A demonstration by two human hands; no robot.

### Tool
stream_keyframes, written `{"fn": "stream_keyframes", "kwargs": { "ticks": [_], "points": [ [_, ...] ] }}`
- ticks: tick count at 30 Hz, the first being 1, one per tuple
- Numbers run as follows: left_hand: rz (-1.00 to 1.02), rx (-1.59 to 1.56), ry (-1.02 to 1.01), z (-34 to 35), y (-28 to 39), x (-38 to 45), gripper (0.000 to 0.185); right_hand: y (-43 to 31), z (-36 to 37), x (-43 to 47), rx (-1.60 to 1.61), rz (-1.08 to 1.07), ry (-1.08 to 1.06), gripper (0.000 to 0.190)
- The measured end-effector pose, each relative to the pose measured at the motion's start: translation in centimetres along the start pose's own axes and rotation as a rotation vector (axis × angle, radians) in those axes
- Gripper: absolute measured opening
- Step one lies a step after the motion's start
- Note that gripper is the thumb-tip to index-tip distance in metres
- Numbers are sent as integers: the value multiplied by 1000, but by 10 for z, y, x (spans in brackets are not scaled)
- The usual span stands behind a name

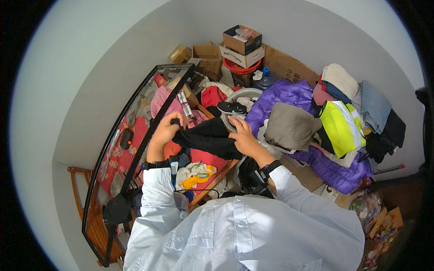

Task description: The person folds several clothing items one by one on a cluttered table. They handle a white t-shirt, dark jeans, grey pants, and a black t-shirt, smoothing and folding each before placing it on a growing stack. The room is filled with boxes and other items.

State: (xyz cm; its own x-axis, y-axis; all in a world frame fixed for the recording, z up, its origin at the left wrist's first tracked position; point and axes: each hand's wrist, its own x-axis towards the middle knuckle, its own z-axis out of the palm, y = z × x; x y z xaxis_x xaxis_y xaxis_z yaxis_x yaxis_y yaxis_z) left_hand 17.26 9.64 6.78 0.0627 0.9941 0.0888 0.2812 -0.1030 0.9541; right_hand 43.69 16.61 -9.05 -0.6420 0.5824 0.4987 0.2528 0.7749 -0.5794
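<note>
A black cloth garment (207,138) is stretched sideways in front of me; its exact kind cannot be told. One bunched end is pinched in my left hand (165,131). My right hand (244,137) grips the other end, its index finger pointing outward. Under the cloth lies a red surface (206,156) with crumpled white and yellow clothes (198,175) on it. Just beyond my right hand, a grey basin (241,93) holds a black sneaker (232,107) and white shoes. A purple puffer jacket (288,93) lies to the right, with a folded grey-brown garment (290,127) on top.
A black-framed glass panel (158,115) leans at my left. Cardboard boxes (207,56), a red bucket (241,69) and a blue water jug (265,79) stand along the back wall. Folded jeans (376,105) and a yellow reflective vest (340,127) are piled at right.
</note>
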Motion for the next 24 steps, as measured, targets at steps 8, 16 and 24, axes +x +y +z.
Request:
{"fn": "stream_keyframes", "kwargs": {
  "ticks": [8, 16, 24],
  "points": [
    [30, -46, -75, 5, 6, -6, 21, -5, 18, 15, 547, 153, -537, 21],
    [110, -80, 138, 4, -2, -14, 23, -3, 42, -3, 1369, 932, -228, 30],
    [143, -36, 180, 21, 2, -23, 25, -6, 61, 12, 1531, 664, -382, 43]
  ]
}}
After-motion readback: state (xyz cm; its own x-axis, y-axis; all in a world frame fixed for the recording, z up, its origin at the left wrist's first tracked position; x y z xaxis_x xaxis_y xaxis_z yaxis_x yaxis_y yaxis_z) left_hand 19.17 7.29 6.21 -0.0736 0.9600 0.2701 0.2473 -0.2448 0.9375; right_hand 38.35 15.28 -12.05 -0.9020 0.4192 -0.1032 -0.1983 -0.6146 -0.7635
